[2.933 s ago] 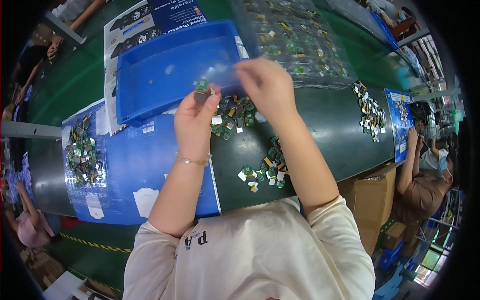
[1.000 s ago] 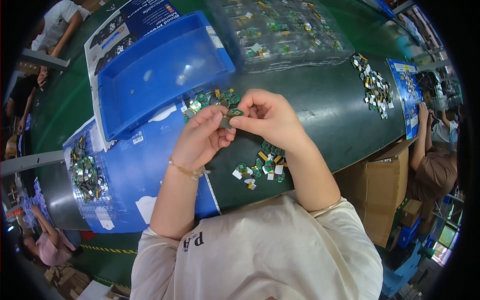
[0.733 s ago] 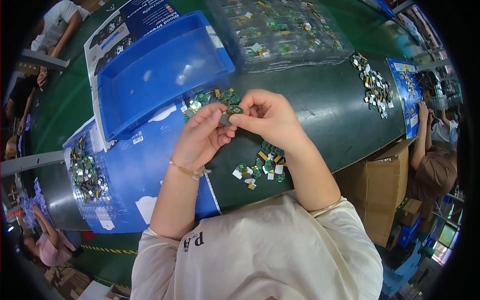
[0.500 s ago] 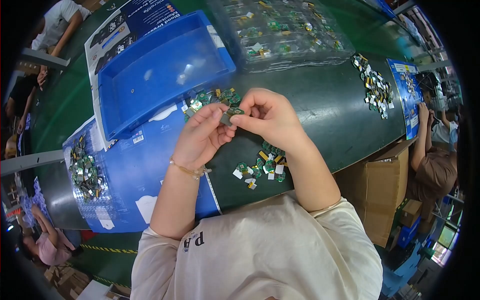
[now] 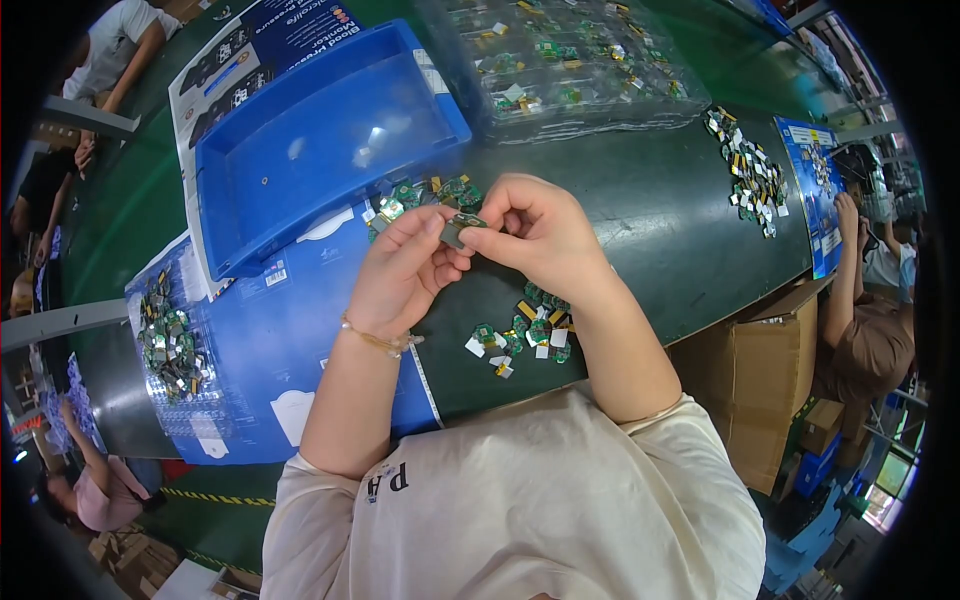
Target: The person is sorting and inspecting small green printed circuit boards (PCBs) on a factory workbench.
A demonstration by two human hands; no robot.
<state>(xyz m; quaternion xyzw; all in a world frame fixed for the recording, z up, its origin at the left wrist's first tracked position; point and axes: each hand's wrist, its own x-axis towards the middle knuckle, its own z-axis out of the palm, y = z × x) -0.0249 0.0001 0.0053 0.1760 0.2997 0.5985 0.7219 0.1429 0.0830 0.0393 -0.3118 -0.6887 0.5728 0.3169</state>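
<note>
Between my two hands is a small green circuit board with a grey flat piece (image 5: 453, 236), pinched from both sides. My left hand (image 5: 405, 262) grips the grey end with thumb and forefinger. The thumb and fingers of my right hand (image 5: 530, 232) close on the green end, partly covering it. Just beyond my hands, a pile of similar boards (image 5: 405, 198) lies against the blue tray. Nearer to me, below my right hand, another loose group of boards (image 5: 538, 330) with white and gold pieces rests on the green table mat.
A shallow blue tray (image 5: 225, 222) stands at the far left on printed blue sheets (image 5: 260, 350). Stacked clear plastic trays (image 5: 590, 125) of boards stand at the back. More boards pile up at right (image 5: 750, 175) and left (image 5: 170, 345). A cardboard box (image 5: 745, 395) is at right; other people work nearby.
The piece between my fingers has tilted slightly while both hands stay in nearly the same spot. At lower left, another person's arm has shifted.
</note>
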